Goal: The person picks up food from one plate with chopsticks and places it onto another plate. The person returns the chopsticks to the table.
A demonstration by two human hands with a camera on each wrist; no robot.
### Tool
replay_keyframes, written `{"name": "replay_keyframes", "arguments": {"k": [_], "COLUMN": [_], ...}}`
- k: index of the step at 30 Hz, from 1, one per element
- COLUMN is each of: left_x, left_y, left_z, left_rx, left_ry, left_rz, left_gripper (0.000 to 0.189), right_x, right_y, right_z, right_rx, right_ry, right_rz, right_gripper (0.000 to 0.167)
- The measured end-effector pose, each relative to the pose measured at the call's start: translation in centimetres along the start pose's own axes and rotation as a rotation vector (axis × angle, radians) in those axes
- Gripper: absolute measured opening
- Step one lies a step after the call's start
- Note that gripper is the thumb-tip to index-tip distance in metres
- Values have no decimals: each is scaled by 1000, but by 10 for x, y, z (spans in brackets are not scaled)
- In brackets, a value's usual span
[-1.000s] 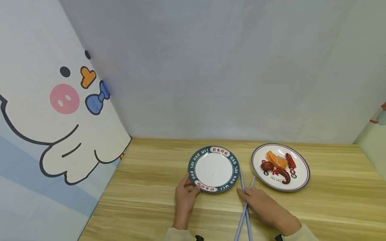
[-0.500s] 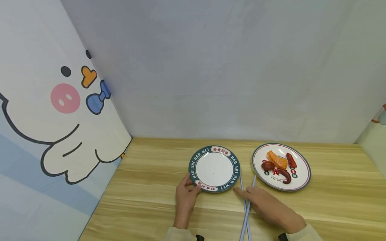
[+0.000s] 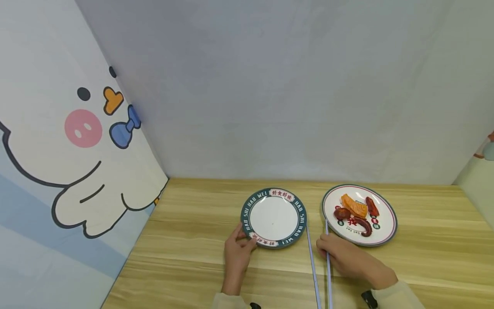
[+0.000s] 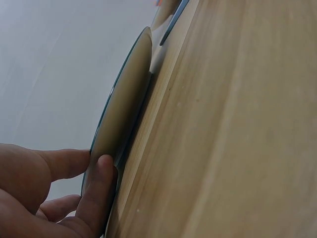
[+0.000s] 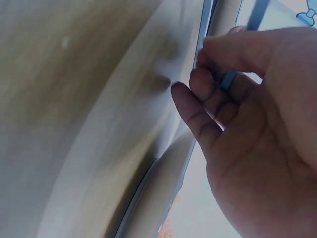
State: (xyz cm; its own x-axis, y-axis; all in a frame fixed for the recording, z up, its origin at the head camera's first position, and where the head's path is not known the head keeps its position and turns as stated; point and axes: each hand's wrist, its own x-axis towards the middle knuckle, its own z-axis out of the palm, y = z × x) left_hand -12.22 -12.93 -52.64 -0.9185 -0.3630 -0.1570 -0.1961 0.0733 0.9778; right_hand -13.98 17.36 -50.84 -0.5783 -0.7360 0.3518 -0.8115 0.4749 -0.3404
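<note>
My left hand (image 3: 237, 253) grips the near left rim of a white plate (image 3: 273, 219) with a dark green lettered border. In the left wrist view, thumb and fingers pinch this plate's edge from both faces. My right hand (image 3: 349, 257) holds a pale blue chopstick (image 3: 329, 285); in the right wrist view, curled fingers close round the stick (image 5: 258, 15). A second chopstick (image 3: 313, 270) lies to its left on the table, its far end at the green plate's rim. The held chopstick's tip reaches the near left rim of another plate (image 3: 382, 234).
Food pieces sit on the right plate: an orange salmon slice (image 3: 353, 207), a red piece (image 3: 372, 206), a round brown piece (image 3: 341, 213) and a curled tentacle (image 3: 364, 226). A grey backdrop (image 3: 293, 107) rises behind the wooden table (image 3: 185, 240); a cartoon-printed panel (image 3: 38, 150) stands left.
The chopsticks have gone from crossed to side by side. My right hand has shifted slightly right, its extended index finger drawn in around one stick. The left hand stays on the plate.
</note>
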Motion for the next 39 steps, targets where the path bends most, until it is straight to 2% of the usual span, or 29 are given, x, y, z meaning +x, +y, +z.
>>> {"name": "replay_keyframes", "arguments": {"k": [12,20,29,36,39], "left_x": [0,1,1,-1,-1], "left_y": [0,-2,-2,-2,-2], "left_z": [0,1,2,2,2], "left_rx": [10,36,41,34,36], "left_ry": [1,8,10,6,7], "left_rz": [4,-11,2,7,4], "left_gripper": [70,69,70,69,68], "right_x": [8,9,8,8,7], "right_y": [2,0,1,0,-1], "right_z": [4,7,10,11,11], "right_rx": [-36,-29,-38,-31,-32], "right_ry": [-57,-16,3,49,56], "right_rz": [41,14,3,-57,-60], "right_gripper": [37,35,33,35,34]}}
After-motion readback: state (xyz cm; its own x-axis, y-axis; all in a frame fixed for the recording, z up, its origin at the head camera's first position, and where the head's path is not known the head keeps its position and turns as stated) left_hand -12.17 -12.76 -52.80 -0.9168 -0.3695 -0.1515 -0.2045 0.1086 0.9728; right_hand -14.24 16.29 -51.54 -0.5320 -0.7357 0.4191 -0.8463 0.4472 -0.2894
